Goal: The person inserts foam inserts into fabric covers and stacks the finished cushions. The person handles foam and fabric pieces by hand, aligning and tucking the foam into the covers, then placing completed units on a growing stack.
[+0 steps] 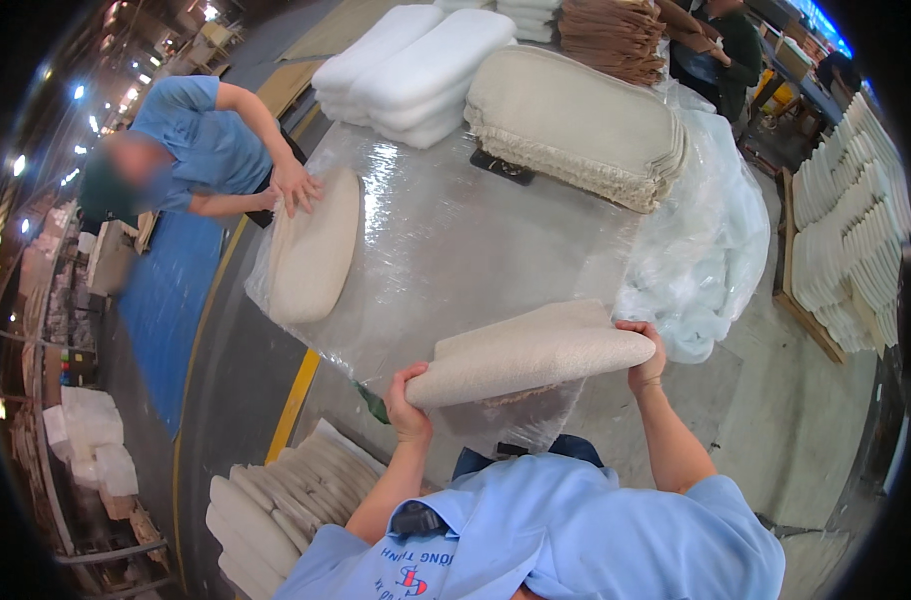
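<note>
A beige fabric cushion cover (532, 352), folded over on itself, is held up over the near edge of a table wrapped in clear plastic film (456, 240). My left hand (406, 400) grips its left end and my right hand (646, 360) grips its right end. Across the table a person in a blue shirt (191, 140) presses a hand (296, 185) on a filled beige oval cushion (314, 250) lying at the table's left edge.
A stack of beige covers (576, 125) and white foam pads (416, 65) sit at the table's far side, with a small black object (503, 166) between. Crumpled plastic (706, 250) hangs at right. More cushions are stacked at lower left (276, 505) and on a pallet at right (851, 230).
</note>
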`<state>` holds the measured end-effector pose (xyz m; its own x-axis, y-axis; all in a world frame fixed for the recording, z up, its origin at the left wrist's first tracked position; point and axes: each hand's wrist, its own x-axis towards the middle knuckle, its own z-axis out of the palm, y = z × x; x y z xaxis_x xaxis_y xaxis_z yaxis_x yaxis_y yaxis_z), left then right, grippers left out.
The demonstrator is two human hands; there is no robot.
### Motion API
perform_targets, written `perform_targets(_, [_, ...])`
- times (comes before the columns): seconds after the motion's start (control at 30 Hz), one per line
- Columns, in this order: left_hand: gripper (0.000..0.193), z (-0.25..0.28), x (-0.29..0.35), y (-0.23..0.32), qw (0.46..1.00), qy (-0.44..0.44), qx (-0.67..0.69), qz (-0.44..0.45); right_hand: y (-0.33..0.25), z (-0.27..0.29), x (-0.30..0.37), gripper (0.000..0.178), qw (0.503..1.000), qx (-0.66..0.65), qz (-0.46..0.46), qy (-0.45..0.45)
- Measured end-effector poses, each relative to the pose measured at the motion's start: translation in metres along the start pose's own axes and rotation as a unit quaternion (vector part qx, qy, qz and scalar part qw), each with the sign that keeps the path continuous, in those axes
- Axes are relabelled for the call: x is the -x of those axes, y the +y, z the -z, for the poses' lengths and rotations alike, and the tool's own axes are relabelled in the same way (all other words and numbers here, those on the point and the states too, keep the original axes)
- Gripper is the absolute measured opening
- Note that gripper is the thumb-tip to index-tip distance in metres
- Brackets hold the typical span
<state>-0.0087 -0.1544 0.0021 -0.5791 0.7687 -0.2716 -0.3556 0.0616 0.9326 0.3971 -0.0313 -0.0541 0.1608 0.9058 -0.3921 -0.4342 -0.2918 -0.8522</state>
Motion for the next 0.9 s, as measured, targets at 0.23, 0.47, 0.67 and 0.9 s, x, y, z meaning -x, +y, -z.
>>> perform_targets(0.23, [0.047, 0.017, 0.026, 0.002, 0.996, -0.044, 0.007, 0.078, -0.008, 0.021, 0.021, 0.044, 0.996, 0.056, -0.021, -0.063])
perform_targets(0.47, [0.06, 0.04, 0.049, 0.011, 0.968, -0.111, -0.094, 0.203, -0.04, 0.036, 0.035, 0.054, 0.972, 0.095, -0.143, -0.161])
perform_targets(0.67, [0.071, 0.035, 0.039, 0.008, 0.857, -0.156, -0.483, 0.085, -0.028, 0.031, 0.035, 0.073, 0.921, 0.349, -0.065, -0.162])
perform_targets(0.9, [0.076, -0.019, -0.02, -0.002, 0.726, -0.269, -0.628, -0.082, -0.033, -0.03, 0.014, 0.06, 0.74, 0.596, 0.168, -0.264])
